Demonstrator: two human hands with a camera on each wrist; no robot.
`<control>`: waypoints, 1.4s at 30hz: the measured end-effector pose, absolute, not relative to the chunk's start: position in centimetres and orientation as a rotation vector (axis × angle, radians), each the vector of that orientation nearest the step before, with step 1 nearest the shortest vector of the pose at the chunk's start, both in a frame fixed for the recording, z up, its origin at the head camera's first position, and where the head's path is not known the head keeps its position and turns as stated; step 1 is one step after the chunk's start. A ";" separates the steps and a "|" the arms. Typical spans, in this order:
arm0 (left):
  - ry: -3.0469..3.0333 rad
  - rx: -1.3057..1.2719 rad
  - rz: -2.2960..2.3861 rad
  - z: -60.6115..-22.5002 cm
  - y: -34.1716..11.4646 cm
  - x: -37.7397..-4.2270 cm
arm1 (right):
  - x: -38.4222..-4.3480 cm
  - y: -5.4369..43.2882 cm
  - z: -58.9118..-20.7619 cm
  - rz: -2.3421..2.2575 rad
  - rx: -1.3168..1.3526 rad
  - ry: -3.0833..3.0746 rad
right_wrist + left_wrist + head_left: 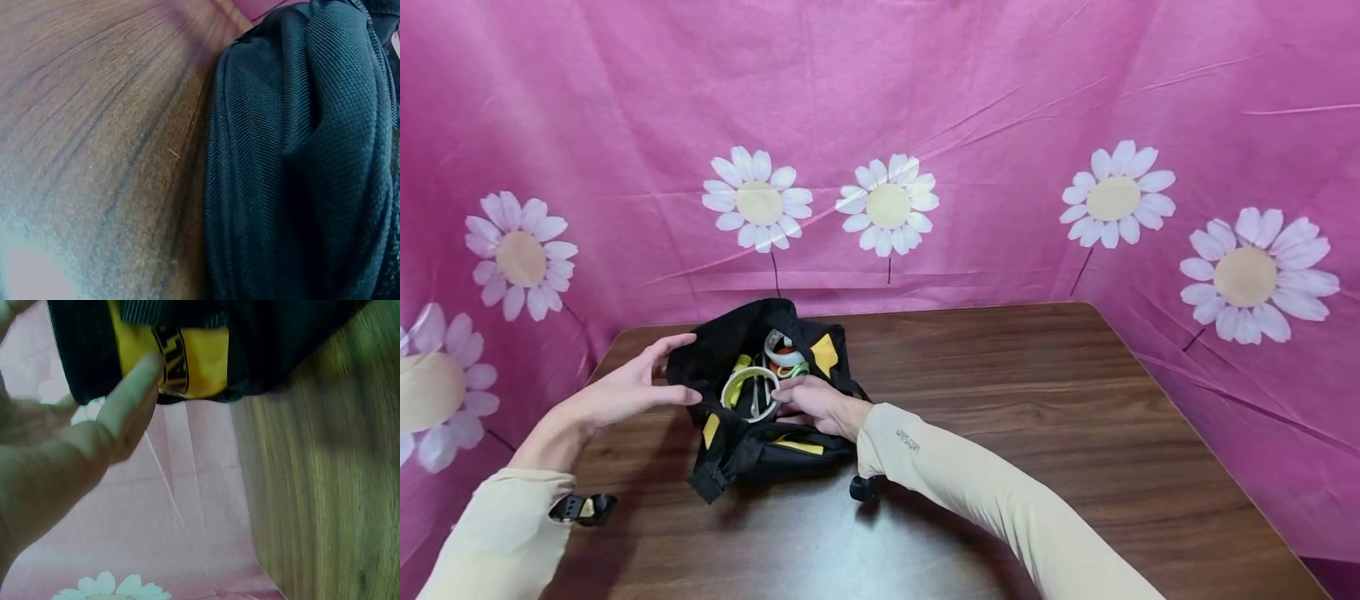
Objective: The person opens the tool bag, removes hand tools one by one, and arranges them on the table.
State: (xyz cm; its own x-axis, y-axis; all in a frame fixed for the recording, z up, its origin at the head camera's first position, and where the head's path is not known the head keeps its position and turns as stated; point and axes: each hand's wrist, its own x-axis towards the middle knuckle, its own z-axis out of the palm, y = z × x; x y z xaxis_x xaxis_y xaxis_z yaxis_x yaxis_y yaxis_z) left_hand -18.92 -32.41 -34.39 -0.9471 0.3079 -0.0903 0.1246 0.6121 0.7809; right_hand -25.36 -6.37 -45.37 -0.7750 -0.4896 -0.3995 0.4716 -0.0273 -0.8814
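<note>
A black tool bag (808, 467) with yellow patches sits with its mouth spread wide. My left hand (625, 387) is at the bag's left side, thumb and fingers apart, the fingertips at its edge. In the left wrist view, a straight finger (134, 394) lies against the yellow label (203, 362). My right hand (816, 402) reaches into the bag and pinches the right rim of a white roll of tape (727, 392); its lower fingers are partly hidden. The right wrist view shows only the bag's side (250, 175) and the wood, with no hand visible.
Inside the bag, behind the roll, lie another whitish roll (784, 358), a yellow-green item (739, 368) and some green and orange pieces. The bag stands on the left part of a brown wooden table (1037, 417). A pink cloth (985, 83) with daisies hangs around the table.
</note>
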 end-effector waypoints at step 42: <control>2.554 0.438 1.399 -35.3 -32.2 -18.1 | -27.0 3.6 -35.1 -1.918 -0.262 1.292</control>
State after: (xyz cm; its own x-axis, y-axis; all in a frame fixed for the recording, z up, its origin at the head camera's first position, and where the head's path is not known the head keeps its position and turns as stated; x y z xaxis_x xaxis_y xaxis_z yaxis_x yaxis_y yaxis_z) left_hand -18.09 -32.18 -35.31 -0.9370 0.3482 -0.0294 0.1626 0.5090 0.8453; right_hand -27.00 3.64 -35.11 -0.6651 -0.7048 -0.2470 0.4938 -0.1668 -0.8534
